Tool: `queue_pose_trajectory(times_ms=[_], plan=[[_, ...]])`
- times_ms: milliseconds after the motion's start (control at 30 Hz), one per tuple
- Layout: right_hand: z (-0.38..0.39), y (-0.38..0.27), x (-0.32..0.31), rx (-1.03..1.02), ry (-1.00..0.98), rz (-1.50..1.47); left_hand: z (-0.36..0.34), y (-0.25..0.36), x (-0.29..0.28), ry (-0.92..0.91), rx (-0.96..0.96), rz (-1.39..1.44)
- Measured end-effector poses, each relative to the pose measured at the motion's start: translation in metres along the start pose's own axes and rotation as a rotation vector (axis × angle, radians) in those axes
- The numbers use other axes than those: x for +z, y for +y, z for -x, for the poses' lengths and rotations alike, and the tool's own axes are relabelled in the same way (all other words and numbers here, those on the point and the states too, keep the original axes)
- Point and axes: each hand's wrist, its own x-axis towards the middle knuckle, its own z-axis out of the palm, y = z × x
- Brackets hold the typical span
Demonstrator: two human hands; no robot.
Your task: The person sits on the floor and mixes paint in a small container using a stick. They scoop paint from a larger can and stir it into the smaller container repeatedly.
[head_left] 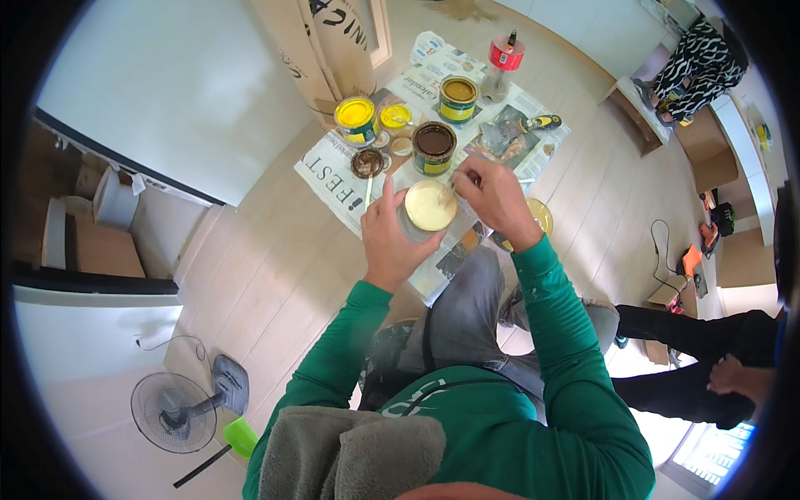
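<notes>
My left hand (387,242) is wrapped round the side of a clear cup of pale cream paint (427,207), holding it over newspaper (333,177). From the right, my right hand (497,197) pinches a thin stirrer (451,187) that dips into the paint; its upper part is hidden by the fingers. Just beyond the cup stands an open tin of dark brown paint (434,150). Farther off are an ochre tin (457,100), a yellow tin (356,119) and a small cup of yellow paint (396,116). A brown-smeared lid (367,163) lies near my left fingertips.
A scraper (542,122) and a red-topped bottle (506,57) are on the paper's far right. Another tin (542,217) is partly behind my right wrist. Cardboard (337,50) leans beyond. A fan (173,412) stands lower left. A person in black trousers (692,333) is close right; another (700,67) is farther off.
</notes>
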Motion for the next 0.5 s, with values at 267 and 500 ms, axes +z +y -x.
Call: queue_pose_trajectory(times_ms=[267, 500], plan=[[-0.004, -0.007, 0.011, -0.003, 0.093, -0.088, 0.003, -0.004, 0.003, 0.019, 0.038, -0.002], [-0.002, -0.008, 0.025, -0.076, 0.087, -0.117, 0.002, -0.001, 0.003, 0.010, 0.034, 0.020]])
